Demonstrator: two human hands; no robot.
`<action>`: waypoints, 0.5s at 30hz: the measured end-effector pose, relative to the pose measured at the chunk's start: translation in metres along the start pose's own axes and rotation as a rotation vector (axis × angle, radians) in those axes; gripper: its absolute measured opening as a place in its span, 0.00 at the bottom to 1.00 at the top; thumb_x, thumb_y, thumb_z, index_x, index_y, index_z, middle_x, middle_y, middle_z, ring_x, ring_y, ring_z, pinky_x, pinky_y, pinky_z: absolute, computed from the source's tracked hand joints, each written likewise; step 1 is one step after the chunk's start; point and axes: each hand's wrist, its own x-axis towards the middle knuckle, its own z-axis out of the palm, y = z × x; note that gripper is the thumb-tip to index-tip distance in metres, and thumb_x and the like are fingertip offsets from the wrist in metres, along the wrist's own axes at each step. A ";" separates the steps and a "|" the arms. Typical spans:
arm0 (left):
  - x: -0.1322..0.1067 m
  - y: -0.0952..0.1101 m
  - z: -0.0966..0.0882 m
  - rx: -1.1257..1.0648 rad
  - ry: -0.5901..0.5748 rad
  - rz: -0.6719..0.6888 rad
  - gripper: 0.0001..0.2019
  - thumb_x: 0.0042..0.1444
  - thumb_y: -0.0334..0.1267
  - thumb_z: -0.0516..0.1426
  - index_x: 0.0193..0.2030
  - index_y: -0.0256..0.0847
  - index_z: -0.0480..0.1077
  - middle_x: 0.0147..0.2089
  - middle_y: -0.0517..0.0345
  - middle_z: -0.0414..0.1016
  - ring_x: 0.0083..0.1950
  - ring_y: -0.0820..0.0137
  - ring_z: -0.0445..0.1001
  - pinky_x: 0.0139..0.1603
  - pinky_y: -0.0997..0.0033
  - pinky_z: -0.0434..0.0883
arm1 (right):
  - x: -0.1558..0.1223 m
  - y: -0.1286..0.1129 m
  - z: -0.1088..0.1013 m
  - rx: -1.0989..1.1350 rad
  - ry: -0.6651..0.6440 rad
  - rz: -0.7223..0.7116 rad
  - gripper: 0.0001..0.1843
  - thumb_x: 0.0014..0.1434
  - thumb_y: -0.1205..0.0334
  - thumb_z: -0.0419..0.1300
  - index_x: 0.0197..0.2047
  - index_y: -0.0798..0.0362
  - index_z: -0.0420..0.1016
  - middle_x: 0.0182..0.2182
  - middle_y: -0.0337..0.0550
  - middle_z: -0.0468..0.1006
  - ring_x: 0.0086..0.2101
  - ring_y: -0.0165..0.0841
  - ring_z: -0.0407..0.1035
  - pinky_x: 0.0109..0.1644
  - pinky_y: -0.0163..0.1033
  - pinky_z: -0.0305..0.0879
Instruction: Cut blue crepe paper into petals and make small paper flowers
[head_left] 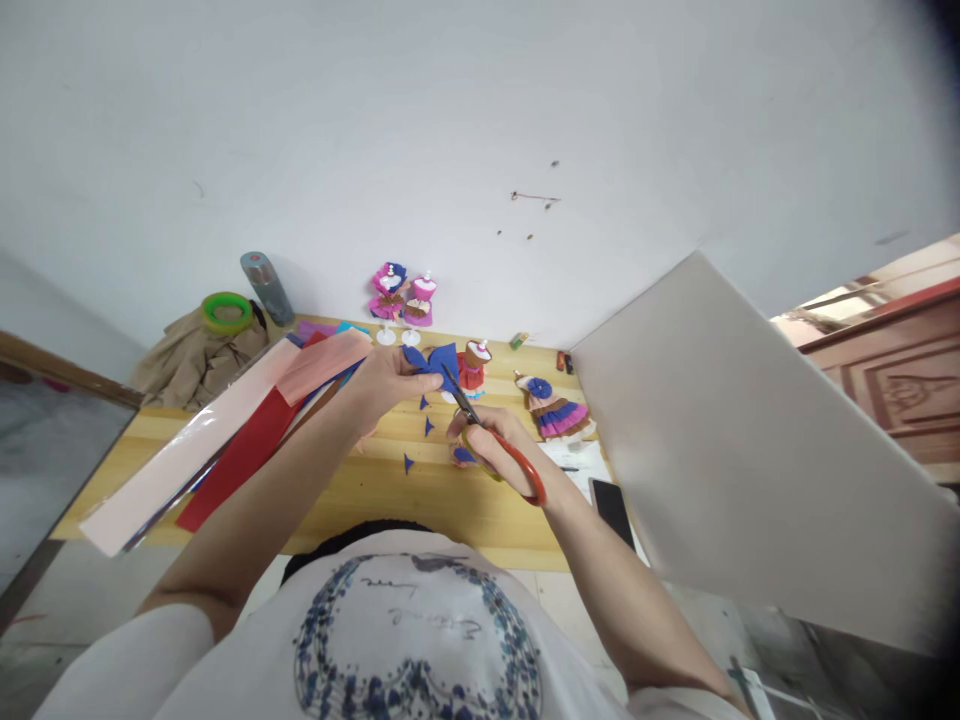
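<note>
My left hand (384,385) pinches a piece of blue paper (439,365) and holds it up over the wooden table (390,490). My right hand (491,440) grips red-handled scissors (495,440), whose blades reach up into the blue paper. Small blue triangular scraps (418,432) lie on the table under my hands.
Long paper sheets in pink and red (225,440) lie at the left. Small paper-dress dolls (403,298) stand at the back, another (553,410) lies right. A large white board (742,450) leans at the right, a phone (611,505) beside it. A green tape roll (225,312) and grey bottle (266,285) sit far left.
</note>
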 end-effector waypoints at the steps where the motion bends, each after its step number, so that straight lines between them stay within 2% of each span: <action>1: 0.000 0.000 0.000 0.003 -0.005 0.001 0.06 0.38 0.35 0.66 0.25 0.36 0.76 0.26 0.58 0.78 0.35 0.66 0.76 0.42 0.68 0.69 | 0.000 0.000 0.000 0.001 0.000 0.001 0.30 0.60 0.33 0.51 0.28 0.53 0.66 0.18 0.33 0.57 0.21 0.27 0.51 0.24 0.35 0.48; 8: -0.001 0.006 0.000 0.026 -0.019 -0.014 0.06 0.38 0.35 0.67 0.24 0.37 0.77 0.25 0.59 0.78 0.34 0.67 0.75 0.38 0.71 0.69 | -0.003 -0.005 0.001 -0.005 -0.001 0.049 0.29 0.60 0.34 0.52 0.28 0.54 0.67 0.17 0.32 0.55 0.19 0.25 0.49 0.23 0.34 0.46; 15: -0.001 0.008 -0.002 0.078 -0.032 -0.011 0.05 0.38 0.35 0.66 0.24 0.37 0.77 0.25 0.59 0.77 0.31 0.70 0.73 0.37 0.70 0.68 | -0.004 -0.004 0.001 0.002 0.004 0.065 0.29 0.59 0.34 0.53 0.29 0.55 0.68 0.17 0.32 0.55 0.19 0.25 0.48 0.22 0.34 0.44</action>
